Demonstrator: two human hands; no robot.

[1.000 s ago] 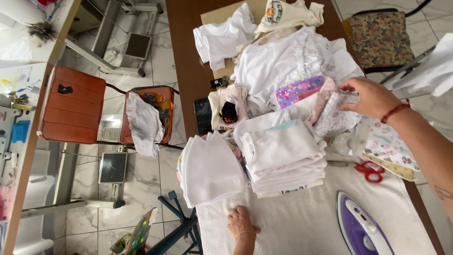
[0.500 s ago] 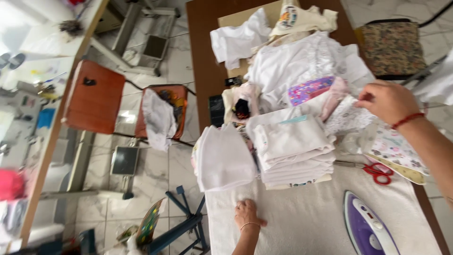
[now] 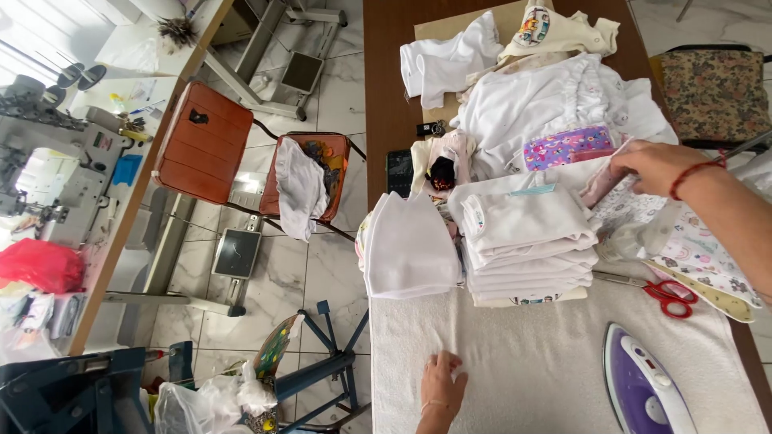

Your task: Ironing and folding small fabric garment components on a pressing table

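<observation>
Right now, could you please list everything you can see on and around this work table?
folded white garments: one stack, white, table centre
white cloth pile: one, white, left of the stack
loose clothes: heap, mostly white, far end
patterned fabric: one, pale print, right side
scissors: one, red handles, right of the stack
iron: one, purple, near corner
white towel: one, covering the near table
chair: one, orange, left floor
left hand: flat on towel
right hand: pinching patterned fabric
</observation>
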